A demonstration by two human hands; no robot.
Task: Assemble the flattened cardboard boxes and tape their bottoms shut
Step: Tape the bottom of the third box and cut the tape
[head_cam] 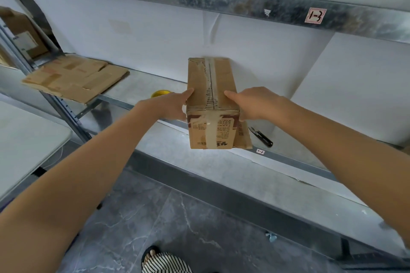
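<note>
On the metal shelf (137, 83), a cardboard box (211, 86) is lying lengthwise with its far end toward the white wall and its near end reaching out past the shelf's front edge; whether it is resting fully on the shelf or is being lifted cannot be told. A strip of clear tape is running along the seam on the box's upper face and down over the near end. The left hand (170, 104) is gripping the box's left side, thumb lying on the top edge and the other fingers hidden behind the cardboard. The right hand (250, 102) is gripping the right side, thumb lying on top and fingers curling down round the near corner. Just left of the box, behind the left hand, a yellow tape roll (159, 93) is peeking out. Farther left of the box, a stack of flattened cardboard (75, 77) is lying on the shelf. Just right of the box, black snips (261, 136) are lying near the shelf edge.
</note>
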